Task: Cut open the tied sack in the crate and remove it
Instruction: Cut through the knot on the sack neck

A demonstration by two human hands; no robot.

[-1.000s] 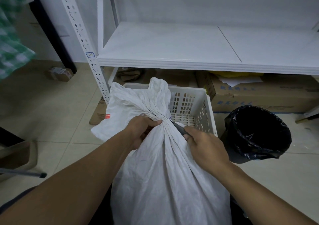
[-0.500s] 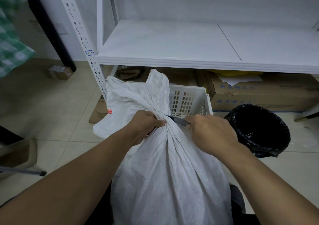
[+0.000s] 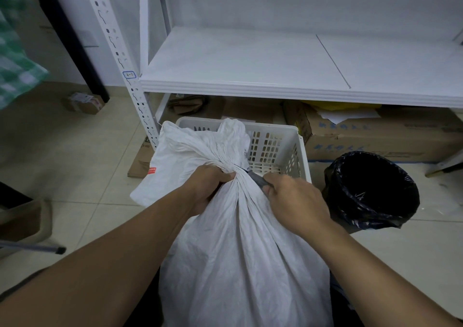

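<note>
With the white woven sack (image 3: 240, 251) standing in the near end of the white plastic crate (image 3: 278, 148), our left hand (image 3: 213, 181) had its fingers clenched around the tied neck while our right hand (image 3: 295, 198) gripped a dark-handled cutter (image 3: 258, 179) at the knot, best drawn away from the left fingers.

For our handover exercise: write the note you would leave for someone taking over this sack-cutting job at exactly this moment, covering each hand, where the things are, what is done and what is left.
Left hand: clamped on the gathered neck of the white sack, just left of the tie.
Right hand: shut on a dark-handled cutter, its tip at the tie from the right.
The sack's loose top flops over the near left of the white crate; whether its bottom sits in the crate is hidden. A black-lined bin stands to the right.
Done: neck gripped, blade placed.
Left: the neck is bunched tight, so finish the cut, open the sack and remove it.
</note>
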